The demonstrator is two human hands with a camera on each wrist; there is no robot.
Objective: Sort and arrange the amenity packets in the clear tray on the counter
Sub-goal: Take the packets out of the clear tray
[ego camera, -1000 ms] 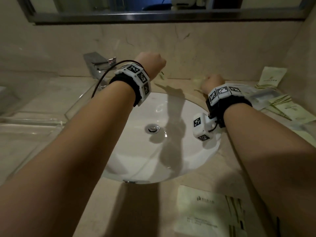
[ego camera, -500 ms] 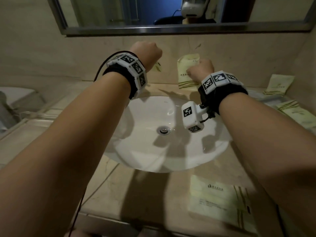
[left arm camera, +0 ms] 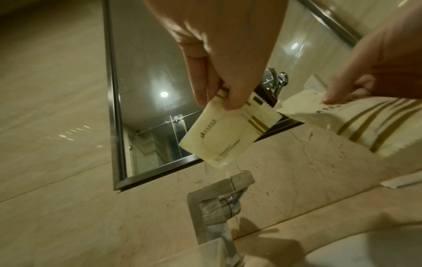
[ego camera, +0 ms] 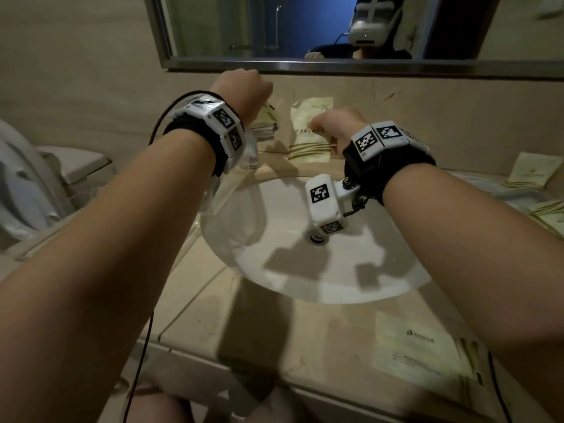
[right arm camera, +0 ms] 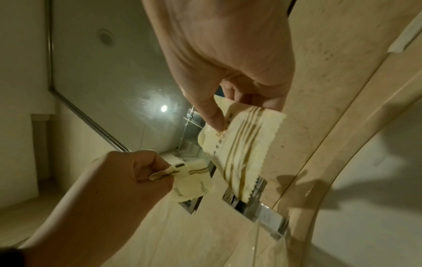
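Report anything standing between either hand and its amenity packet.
Nothing visible does. The left hand pinches the small packet by its striped end, and the right hand pinches the larger striped packet. Both packets hang in the air above the faucet.

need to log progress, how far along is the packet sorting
Early, by the look of it. Nothing visibly sits sorted yet; the clear tray left of the sink is hard to read. In hand: the left hand pinches a small packet, the right hand a larger striped packet. Left: loose packets at the right wall and one on the front counter.
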